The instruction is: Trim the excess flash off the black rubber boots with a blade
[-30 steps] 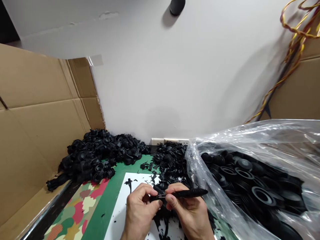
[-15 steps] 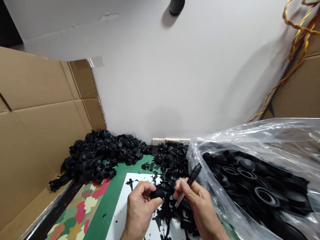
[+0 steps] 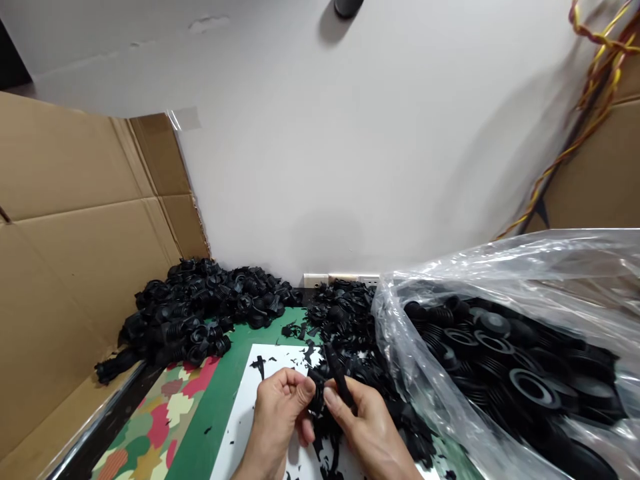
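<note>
Near the bottom middle, my left hand (image 3: 280,417) is closed with thumb and fingertips on a black ribbed rubber boot (image 3: 317,392), which is partly hidden by the fingers. My right hand (image 3: 371,423), just beside it, is wrapped round a black-handled craft knife (image 3: 338,375). The handle points up and away; the blade end is hidden in the hand. Both hands are close together above a white sheet (image 3: 240,407) strewn with black rubber scraps (image 3: 334,460).
A heap of black rubber boots (image 3: 200,307) lies at the left by a cardboard box (image 3: 90,187). Black trimmings (image 3: 345,307) pile up at the back. On the right, a clear plastic bag (image 3: 395,320) holds more ribbed rubber parts (image 3: 535,388). A green mat (image 3: 200,413) lies underneath.
My right hand has moved left and slightly down, close to my left hand. The knife handle now tilts left instead of right, and its blade no longer shows.
</note>
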`<action>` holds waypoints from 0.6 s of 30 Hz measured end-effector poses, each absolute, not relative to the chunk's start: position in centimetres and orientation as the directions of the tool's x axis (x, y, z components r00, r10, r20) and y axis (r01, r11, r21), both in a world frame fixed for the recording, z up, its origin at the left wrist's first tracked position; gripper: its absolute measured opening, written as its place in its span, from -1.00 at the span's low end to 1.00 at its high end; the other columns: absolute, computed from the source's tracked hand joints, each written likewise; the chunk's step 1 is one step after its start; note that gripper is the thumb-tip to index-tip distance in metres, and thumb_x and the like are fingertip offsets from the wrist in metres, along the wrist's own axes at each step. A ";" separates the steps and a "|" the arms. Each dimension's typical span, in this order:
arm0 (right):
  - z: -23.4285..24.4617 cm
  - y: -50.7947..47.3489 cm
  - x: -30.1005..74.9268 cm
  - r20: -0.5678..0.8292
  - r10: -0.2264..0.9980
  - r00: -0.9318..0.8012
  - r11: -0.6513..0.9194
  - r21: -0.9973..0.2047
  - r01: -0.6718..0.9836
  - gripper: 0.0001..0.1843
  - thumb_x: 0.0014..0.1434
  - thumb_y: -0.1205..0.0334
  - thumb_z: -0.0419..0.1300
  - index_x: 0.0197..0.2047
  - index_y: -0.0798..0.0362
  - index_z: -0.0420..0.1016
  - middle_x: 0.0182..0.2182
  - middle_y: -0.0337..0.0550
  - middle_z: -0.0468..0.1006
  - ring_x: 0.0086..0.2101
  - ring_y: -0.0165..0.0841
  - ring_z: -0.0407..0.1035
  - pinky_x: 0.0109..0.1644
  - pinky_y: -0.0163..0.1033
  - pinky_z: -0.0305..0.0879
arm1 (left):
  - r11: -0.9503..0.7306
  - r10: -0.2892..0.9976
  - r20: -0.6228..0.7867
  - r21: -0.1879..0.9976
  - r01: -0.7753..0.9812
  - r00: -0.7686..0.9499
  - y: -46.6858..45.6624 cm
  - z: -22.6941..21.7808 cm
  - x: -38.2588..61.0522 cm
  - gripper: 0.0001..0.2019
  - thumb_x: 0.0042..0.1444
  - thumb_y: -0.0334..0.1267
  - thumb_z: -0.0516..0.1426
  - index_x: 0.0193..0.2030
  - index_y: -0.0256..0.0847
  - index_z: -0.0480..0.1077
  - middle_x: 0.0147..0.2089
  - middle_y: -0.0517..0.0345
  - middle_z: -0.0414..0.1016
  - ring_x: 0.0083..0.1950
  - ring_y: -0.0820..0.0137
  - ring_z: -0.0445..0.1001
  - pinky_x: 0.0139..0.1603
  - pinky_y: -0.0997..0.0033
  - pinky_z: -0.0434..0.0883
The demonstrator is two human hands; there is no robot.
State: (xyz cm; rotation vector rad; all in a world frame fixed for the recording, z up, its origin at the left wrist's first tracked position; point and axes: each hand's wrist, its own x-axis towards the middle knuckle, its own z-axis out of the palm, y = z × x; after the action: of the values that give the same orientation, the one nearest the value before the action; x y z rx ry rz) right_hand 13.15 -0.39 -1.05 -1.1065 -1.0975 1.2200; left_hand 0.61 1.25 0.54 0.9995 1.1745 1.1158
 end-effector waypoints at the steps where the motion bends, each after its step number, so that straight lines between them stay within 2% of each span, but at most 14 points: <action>1: -1.2 -0.3 13.1 0.005 0.999 0.050 0.014 -0.985 -0.171 -0.62 -0.06 -0.07 0.24 -0.59 0.09 0.35 -0.65 -0.27 0.38 -0.56 -0.40 0.23 -0.48 -0.32 0.14 | 0.186 0.982 -0.181 0.976 -0.116 0.052 1.3 0.5 0.6 -0.54 -0.21 0.16 0.26 -0.57 -0.24 0.30 -0.75 0.34 0.26 -0.81 0.59 0.20 -0.79 0.64 0.01; 5: -1.0 -0.2 13.6 -0.224 0.975 0.016 -0.203 -0.910 -0.362 -0.58 -0.16 -0.08 0.31 -0.65 0.05 0.26 -0.79 -0.47 0.06 -0.74 -0.57 -0.12 -0.65 -0.36 -0.09 | 0.159 0.987 -0.157 0.987 -0.040 0.046 1.3 0.7 0.3 -0.54 -0.06 0.20 0.14 -0.50 -0.24 0.38 -0.71 0.29 0.30 -0.76 0.55 0.25 -0.78 0.64 0.05; 6: -0.8 -0.3 13.7 -0.271 0.963 -0.008 -0.251 -0.881 -0.401 -0.59 -0.16 -0.06 0.32 -0.64 0.05 0.27 -0.80 -0.49 0.03 -0.75 -0.60 -0.20 -0.67 -0.37 -0.15 | 0.121 0.992 -0.120 0.992 -0.027 0.048 1.3 0.9 0.2 -0.56 -0.05 0.17 0.15 -0.42 -0.25 0.43 -0.63 0.23 0.37 -0.70 0.54 0.28 -0.75 0.63 0.09; 8: -0.2 -0.4 14.0 -0.317 0.947 -0.052 -0.305 -0.837 -0.455 -0.61 -0.17 -0.02 0.34 -0.62 0.06 0.28 -0.79 -0.52 0.02 -0.75 -0.63 -0.28 -0.69 -0.38 -0.22 | 0.019 0.996 -0.019 1.000 -0.007 0.088 1.2 1.5 0.1 -0.62 -0.11 0.02 0.26 -0.22 -0.20 0.50 -0.34 0.10 0.50 -0.54 0.49 0.37 -0.67 0.60 0.20; 10: 0.3 -0.5 14.2 -0.317 0.946 -0.063 -0.306 -0.817 -0.489 -0.60 -0.19 -0.01 0.36 -0.62 0.06 0.27 -0.80 -0.53 0.01 -0.76 -0.65 -0.29 -0.69 -0.39 -0.24 | -0.089 0.984 0.081 0.995 0.041 0.161 1.0 1.9 0.0 -0.58 -0.21 -0.25 0.33 -0.10 -0.10 0.52 -0.09 0.06 0.46 -0.36 0.42 0.41 -0.53 0.57 0.30; 12: 0.4 -0.6 14.2 -0.301 0.951 -0.071 -0.295 -0.812 -0.504 -0.57 -0.19 -0.04 0.37 -0.62 0.06 0.25 -0.81 -0.54 0.00 -0.76 -0.65 -0.29 -0.70 -0.40 -0.26 | -0.164 0.966 0.141 0.982 0.090 0.217 0.9 2.0 0.1 -0.58 -0.26 -0.45 0.30 -0.17 -0.08 0.57 -0.12 0.08 0.47 -0.26 0.36 0.41 -0.41 0.54 0.34; 13: 0.3 -0.6 14.2 -0.289 0.954 -0.075 -0.286 -0.816 -0.503 -0.55 -0.17 -0.08 0.35 -0.62 0.05 0.24 -0.81 -0.54 -0.01 -0.76 -0.65 -0.29 -0.70 -0.40 -0.27 | -0.180 0.963 0.158 0.980 0.085 0.218 0.9 1.8 0.2 -0.62 -0.25 -0.49 0.28 -0.22 -0.10 0.59 -0.18 0.09 0.47 -0.25 0.34 0.41 -0.38 0.52 0.35; 15: -0.2 -0.5 14.0 -0.259 0.962 -0.087 -0.269 -0.840 -0.471 -0.52 -0.16 -0.16 0.33 -0.62 0.05 0.24 -0.81 -0.54 -0.02 -0.75 -0.64 -0.28 -0.70 -0.40 -0.27 | -0.158 0.972 0.151 0.987 0.024 0.177 1.0 1.3 0.3 -0.69 -0.26 -0.48 0.28 -0.30 -0.13 0.60 -0.30 0.13 0.44 -0.31 0.35 0.41 -0.38 0.49 0.36; 18: -1.4 -0.1 13.7 -0.207 0.975 -0.078 -0.221 -0.901 -0.373 -0.49 -0.23 -0.22 0.34 -0.60 0.07 0.32 -0.84 -0.52 0.00 -0.77 -0.61 -0.17 -0.68 -0.38 -0.18 | -0.071 0.992 0.076 0.996 -0.056 0.096 1.1 0.6 0.4 -0.69 -0.30 -0.43 0.33 -0.31 -0.16 0.58 -0.36 0.21 0.40 -0.44 0.44 0.36 -0.44 0.50 0.36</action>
State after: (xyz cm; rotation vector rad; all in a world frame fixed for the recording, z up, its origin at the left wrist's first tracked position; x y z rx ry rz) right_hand 13.72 -0.10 -1.40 -1.0466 -0.8264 1.5536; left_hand 0.42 1.12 0.62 1.2690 1.0626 1.2135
